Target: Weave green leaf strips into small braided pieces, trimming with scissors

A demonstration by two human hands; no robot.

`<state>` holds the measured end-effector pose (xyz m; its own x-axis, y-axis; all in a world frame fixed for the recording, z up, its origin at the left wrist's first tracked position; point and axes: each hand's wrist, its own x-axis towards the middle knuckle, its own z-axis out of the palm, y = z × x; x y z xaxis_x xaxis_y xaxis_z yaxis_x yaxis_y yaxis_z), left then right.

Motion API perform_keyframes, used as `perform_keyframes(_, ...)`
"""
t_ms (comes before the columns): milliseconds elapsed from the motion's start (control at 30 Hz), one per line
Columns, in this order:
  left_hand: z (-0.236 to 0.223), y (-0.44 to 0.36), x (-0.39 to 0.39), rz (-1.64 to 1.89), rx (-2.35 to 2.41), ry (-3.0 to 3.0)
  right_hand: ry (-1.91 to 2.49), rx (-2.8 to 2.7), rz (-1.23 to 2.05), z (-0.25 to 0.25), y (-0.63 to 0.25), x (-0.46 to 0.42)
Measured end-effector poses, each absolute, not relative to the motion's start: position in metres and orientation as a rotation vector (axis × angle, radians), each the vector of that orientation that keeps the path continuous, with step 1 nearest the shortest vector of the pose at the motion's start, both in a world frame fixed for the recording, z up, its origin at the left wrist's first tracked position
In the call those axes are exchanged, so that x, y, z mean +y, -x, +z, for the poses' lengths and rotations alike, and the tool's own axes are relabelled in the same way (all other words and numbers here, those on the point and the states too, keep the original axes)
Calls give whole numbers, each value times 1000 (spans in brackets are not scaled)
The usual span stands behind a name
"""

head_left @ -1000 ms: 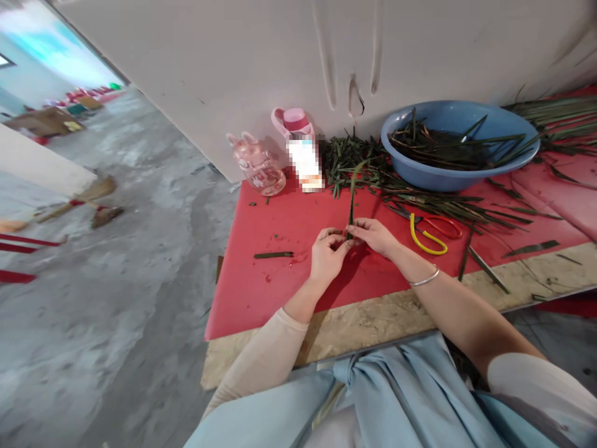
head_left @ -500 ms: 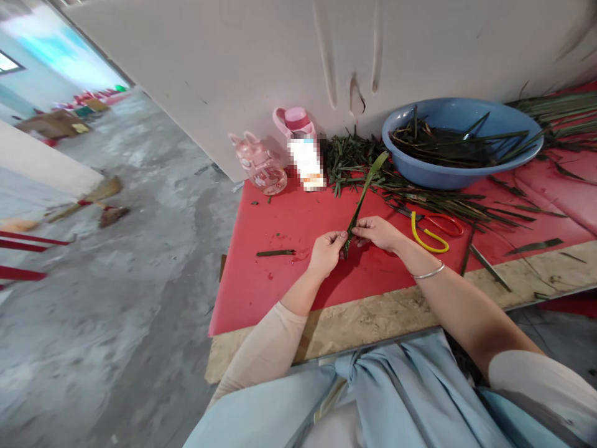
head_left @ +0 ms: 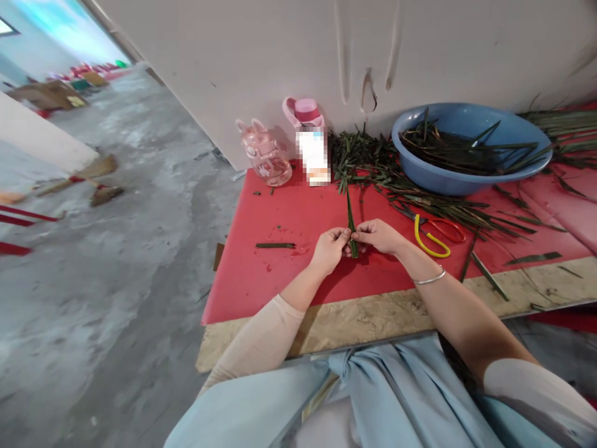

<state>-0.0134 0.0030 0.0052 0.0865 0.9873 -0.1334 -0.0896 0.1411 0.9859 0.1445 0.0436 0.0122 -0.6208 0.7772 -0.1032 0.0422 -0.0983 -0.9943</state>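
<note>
Head view: what carries all this?

"A tabletop (head_left: 275,274) with a red covering. Along the front, nearest the person, a band of bare board (head_left: 364,323) shows. A pale wall (head_left: 261,56) stands behind, and grey concrete floor (head_left: 153,267) runs off to the left."

"And the room beyond?"

"Two brooms lie on the floor near a white partition (head_left: 37,137), with cardboard boxes (head_left: 51,94) farther back. Red bars (head_left: 18,218) come in at the left border of the view."

"Where is the leaf strip (head_left: 351,214)?"

"Between the two hands, above the red covering, its long end pointing toward the wall. The left hand (head_left: 330,247) and the right hand (head_left: 375,236) both have their fingers pinched on it, nearly touching each other."

"How do the edges lie?"

"The covering's left edge slants down beside the floor, well apart from the left hand. The front edge passes under both forearms."

"Any room around the hands?"

"Red covering shows ahead of them and to the left, where a short leaf piece (head_left: 275,246) lies. A pink bottle (head_left: 268,158) with ears stands toward the back. To the right are scissors (head_left: 436,251) with red and yellow handles, then a blue basin (head_left: 457,180) holding leaves, beside a pile of cut leaves (head_left: 359,155)."
</note>
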Motion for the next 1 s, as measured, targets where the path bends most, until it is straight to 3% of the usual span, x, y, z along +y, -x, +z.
perform_keyframes(433,12,17,9,1129,1072,-792,920,-1920,1751,16,-146,40)
perform_keyframes(733,10,11,-2,1131,1038,-866,1138,-1466,1729,7,-138,43)
perform_keyframes(1000,7,11,-1,1117,931,-769,1047,-1537,1817,8,-144,47)
